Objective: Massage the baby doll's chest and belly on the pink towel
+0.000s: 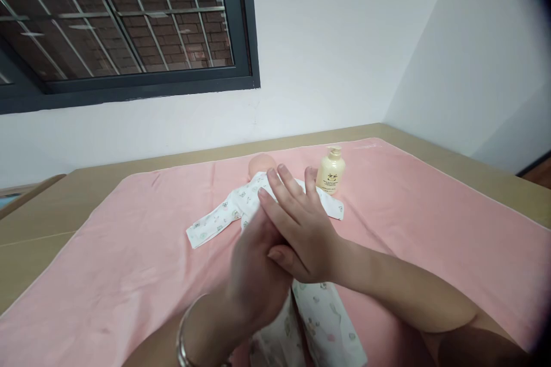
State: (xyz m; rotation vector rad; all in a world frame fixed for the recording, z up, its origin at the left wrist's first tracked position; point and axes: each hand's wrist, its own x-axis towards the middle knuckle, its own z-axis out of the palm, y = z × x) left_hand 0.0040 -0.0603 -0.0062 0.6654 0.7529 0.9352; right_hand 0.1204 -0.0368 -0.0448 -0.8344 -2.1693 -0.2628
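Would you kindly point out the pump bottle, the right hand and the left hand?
Pump bottle (331, 174), head view, front of its body.
Right hand (313, 235), head view, back of the hand.
Left hand (258, 278), head view, blurred middle.

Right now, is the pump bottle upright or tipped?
Upright: the pump bottle stands on the pink sheet, its pump head uppermost.

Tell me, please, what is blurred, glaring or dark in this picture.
In the head view, the left hand is smeared, probably by motion, while the right hand is clearer; in the same view, the pump bottle looks fairly crisp, a bright patch glares in the window at the top edge, and the upper right corner is dark.
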